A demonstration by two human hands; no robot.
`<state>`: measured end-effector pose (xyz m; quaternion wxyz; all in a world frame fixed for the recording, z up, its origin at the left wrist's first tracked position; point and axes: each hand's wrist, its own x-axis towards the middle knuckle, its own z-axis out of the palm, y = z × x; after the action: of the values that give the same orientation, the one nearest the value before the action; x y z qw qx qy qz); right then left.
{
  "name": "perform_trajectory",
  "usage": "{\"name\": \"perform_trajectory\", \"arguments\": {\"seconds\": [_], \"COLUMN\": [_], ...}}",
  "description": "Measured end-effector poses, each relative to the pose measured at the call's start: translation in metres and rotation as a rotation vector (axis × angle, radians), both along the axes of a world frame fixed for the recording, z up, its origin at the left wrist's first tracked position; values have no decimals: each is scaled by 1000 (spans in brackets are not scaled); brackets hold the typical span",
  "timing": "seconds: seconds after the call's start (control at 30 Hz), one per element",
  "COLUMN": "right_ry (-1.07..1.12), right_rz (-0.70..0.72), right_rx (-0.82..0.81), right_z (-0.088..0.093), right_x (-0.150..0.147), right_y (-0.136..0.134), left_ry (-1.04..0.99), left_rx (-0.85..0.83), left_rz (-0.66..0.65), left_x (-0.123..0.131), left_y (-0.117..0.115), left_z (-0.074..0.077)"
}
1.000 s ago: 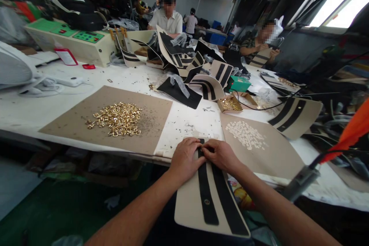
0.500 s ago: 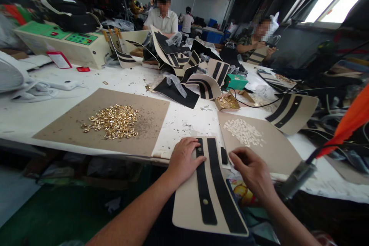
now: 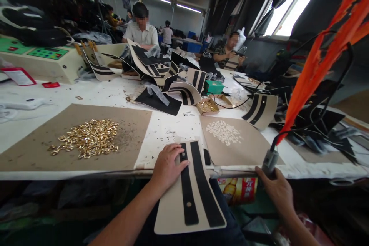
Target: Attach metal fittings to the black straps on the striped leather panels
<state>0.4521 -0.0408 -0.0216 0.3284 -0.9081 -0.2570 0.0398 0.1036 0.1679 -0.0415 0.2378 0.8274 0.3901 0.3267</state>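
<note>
My left hand (image 3: 168, 167) holds a beige panel (image 3: 170, 211) near its top left, thumb and fingers over one of its two black strips. The panel leans from the table's front edge down onto my lap. Small round metal studs sit at both ends of the left black strip (image 3: 186, 184). My right hand (image 3: 276, 188) is at the table edge on the right, closed round the lower part of a grey corded tool (image 3: 270, 161). The tool's tip is hidden. Long orange strips (image 3: 308, 88) hang above it.
A pile of gold-coloured metal fittings (image 3: 90, 136) lies on a brown board at left. Small whitish pieces (image 3: 223, 132) lie on another board at right. Behind are a small carton (image 3: 207, 107), a green box (image 3: 213, 87) and heaped panels. Co-workers sit across the table.
My right hand has moved from beside the panel out to the grey tool and closed round it. My left hand keeps its place on the panel. The view has swung to the right.
</note>
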Motion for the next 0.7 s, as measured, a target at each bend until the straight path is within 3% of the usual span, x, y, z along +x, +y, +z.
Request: {"name": "perform_trajectory", "arguments": {"seconds": [0.1,0.2,0.27,0.33,0.4,0.53,0.7], "right_ry": [60,294,568,831,917,940,900], "right_rz": [80,259,394,550,609,672,760], "right_rx": [103,294,530,652,756,870,783], "right_z": [12,35,51,65,74,73,53], "right_x": [-14,-45,-75,-110,-144,-192,-209], "right_y": [13,37,65,100,137,188,205], "left_ry": [-13,-7,-6,-9,-11,-33,-48], "left_rx": [-4,-12,-24,-40,-57,-70,-94], "left_rz": [6,-1,3,8,13,13,-4], "left_x": [-1,-1,0,0,0,0,1], "left_y": [-2,-3,-4,-4,-4,-5,-4], "left_z": [0,1,2,3,3,3,4]}}
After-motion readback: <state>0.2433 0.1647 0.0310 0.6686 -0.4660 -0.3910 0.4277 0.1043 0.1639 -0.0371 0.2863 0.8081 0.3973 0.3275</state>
